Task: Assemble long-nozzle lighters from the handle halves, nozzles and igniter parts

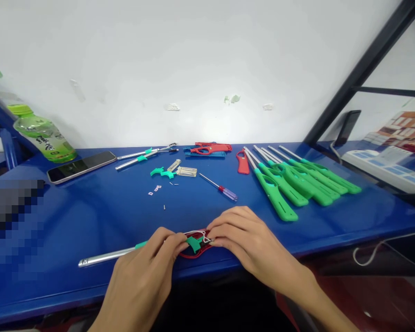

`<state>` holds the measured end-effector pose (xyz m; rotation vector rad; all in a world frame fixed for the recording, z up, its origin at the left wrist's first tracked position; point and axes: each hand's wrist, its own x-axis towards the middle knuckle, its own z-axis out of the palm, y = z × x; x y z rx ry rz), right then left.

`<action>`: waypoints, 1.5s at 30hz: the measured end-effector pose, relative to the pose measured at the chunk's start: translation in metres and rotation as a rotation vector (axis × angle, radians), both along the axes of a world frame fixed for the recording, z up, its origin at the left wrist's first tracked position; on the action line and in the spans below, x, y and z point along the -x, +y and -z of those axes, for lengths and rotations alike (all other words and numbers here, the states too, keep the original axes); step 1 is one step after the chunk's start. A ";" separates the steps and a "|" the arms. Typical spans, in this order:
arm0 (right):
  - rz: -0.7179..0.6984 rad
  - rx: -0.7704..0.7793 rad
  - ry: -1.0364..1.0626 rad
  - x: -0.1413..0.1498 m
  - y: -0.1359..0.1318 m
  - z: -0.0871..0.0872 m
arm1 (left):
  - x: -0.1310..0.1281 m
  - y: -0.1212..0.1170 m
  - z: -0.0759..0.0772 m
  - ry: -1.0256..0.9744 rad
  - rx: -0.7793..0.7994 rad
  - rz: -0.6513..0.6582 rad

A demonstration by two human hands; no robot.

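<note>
At the table's front edge lies a partly assembled gas lighter with a red handle shell [204, 250], a green trigger [194, 244] and white wires. Its metal tube [107, 257] points left. My left hand [152, 263] is closed over the lighter where tube and handle meet, fingertips near the trigger. My right hand [247, 235] pinches at the wire ends on the handle's right side; the exact part is hidden by the fingers. Beyond lie a purple-handled screwdriver [228, 192], loose green triggers [168, 174], clear fuel tanks [186, 171] and small screws [164, 207].
Several green lighters [280, 203] and a red handle shell [242, 163] lie on the right. Red and blue shells [209, 148] and metal tubes [134, 161] sit at the back. A phone [83, 166] and a green bottle [43, 138] are on the left.
</note>
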<state>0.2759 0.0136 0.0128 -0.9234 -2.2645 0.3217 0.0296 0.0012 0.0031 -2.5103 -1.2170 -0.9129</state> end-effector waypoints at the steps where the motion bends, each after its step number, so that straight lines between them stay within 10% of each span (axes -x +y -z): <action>1: -0.004 -0.016 0.001 0.000 0.000 0.000 | 0.001 0.000 0.001 0.009 -0.004 0.008; 45: -0.027 -0.085 0.014 -0.003 0.001 0.001 | 0.007 -0.006 0.016 0.114 -0.010 0.019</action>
